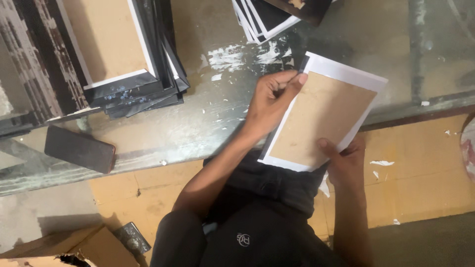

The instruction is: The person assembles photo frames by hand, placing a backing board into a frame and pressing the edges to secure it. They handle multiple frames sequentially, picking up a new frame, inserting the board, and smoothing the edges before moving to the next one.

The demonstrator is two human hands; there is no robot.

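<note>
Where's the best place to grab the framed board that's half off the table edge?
Grip the framed board by its two short ends, as the left hand and right hand do. It is flat and thin, and its near end overhangs the table, so fingers probably fit beneath.

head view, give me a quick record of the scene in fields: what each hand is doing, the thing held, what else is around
left hand: grips the left edge of the frame near its top, thumb on the backing
right hand: holds the frame's lower right corner, thumb on the backing
frame: face down, brown backing board with a white border, tilted, partly over the table edge
table: worn surface with white flecks
stack of frames: upper left, backs up
second stack: top centre
phone: dark, lying flat at left
</note>
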